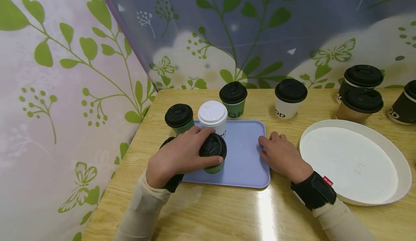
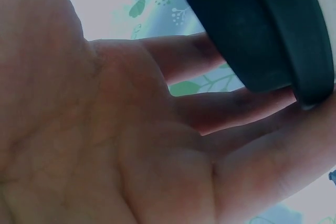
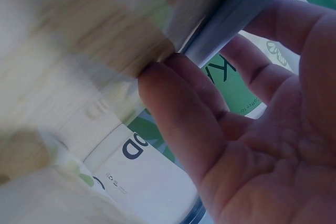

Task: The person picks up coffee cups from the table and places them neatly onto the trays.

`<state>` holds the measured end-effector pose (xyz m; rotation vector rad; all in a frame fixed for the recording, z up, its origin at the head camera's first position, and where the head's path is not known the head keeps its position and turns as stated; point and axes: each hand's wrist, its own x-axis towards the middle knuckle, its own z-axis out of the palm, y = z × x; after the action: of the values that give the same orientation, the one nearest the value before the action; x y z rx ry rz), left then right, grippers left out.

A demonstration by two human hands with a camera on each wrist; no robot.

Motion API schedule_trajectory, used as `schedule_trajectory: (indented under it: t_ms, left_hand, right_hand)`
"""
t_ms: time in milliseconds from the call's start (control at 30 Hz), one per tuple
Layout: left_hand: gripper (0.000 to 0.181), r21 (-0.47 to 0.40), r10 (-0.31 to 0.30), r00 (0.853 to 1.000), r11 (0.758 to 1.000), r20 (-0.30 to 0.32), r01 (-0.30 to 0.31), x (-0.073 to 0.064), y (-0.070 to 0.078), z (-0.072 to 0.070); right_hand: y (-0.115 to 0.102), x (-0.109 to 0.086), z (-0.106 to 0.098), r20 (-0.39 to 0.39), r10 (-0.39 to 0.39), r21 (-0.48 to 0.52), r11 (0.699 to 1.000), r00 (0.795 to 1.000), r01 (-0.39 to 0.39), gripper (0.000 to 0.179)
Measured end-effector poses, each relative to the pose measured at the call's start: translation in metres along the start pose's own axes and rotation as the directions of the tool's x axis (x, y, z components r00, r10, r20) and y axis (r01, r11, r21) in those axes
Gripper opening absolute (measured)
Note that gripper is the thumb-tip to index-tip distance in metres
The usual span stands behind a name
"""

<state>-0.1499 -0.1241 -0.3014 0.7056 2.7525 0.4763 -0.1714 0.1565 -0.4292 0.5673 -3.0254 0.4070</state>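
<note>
My left hand (image 1: 182, 150) grips a small green paper cup with a black lid (image 1: 212, 147) from above, thumb and fingers around its lid. That cup is over the left part of a lavender tray (image 1: 247, 154). In the left wrist view the black lid (image 2: 257, 30) shows between the fingers. Just behind it is a white-lidded cup (image 1: 212, 115), also on the tray. With curled fingers, my right hand (image 1: 281, 156) holds the tray's right edge; the right wrist view shows this tray edge (image 3: 226, 30) at the fingertips.
Left of the white-lidded cup is a green cup (image 1: 180, 118); another black lid (image 1: 166, 142) is mostly hidden by my left hand. Behind the tray are a green cup (image 1: 233, 98) and a white cup (image 1: 290, 98). A round white tray (image 1: 305, 143) lies right, with black-lidded cups (image 1: 360, 103) behind.
</note>
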Motion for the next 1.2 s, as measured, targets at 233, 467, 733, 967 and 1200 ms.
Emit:
schedule_trajectory:
  t_ms: [233, 467, 733, 967, 1200]
  left_hand:
    - [0.072, 0.013, -0.005, 1.0, 1.0, 0.019, 0.005, 0.002, 0.0003, 0.001]
    - [0.074, 0.017, -0.019, 1.0, 1.0, 0.019, 0.018, 0.0026, -0.0011, 0.0003]
    - [0.076, -0.001, -0.034, 0.999, 0.999, 0.029, 0.034, 0.0038, -0.0037, 0.0005]
    - [0.077, 0.003, -0.046, 0.999, 0.999, 0.03, 0.046, 0.0038, -0.0046, -0.0004]
    - [0.079, -0.01, -0.046, 0.998, 0.999, 0.031, 0.047, 0.0041, -0.0048, -0.0017]
  right_hand:
    - [0.0009, -0.0007, 0.0002, -0.008, -0.006, -0.011, 1.0, 1.0, 0.006, 0.012]
    - [0.0009, 0.0006, 0.0005, 0.007, -0.001, -0.013, 1.0, 1.0, 0.002, 0.013]
    - [0.0012, 0.0006, 0.0017, 0.01, 0.002, -0.015, 1.0, 1.0, -0.002, 0.013]
    - [0.0014, 0.0002, 0.0022, 0.0, 0.0, -0.013, 1.0, 1.0, 0.0, 0.012]
    - [0.0014, 0.0003, 0.0019, 0.003, 0.0, -0.007, 1.0, 1.0, 0.0, 0.011]
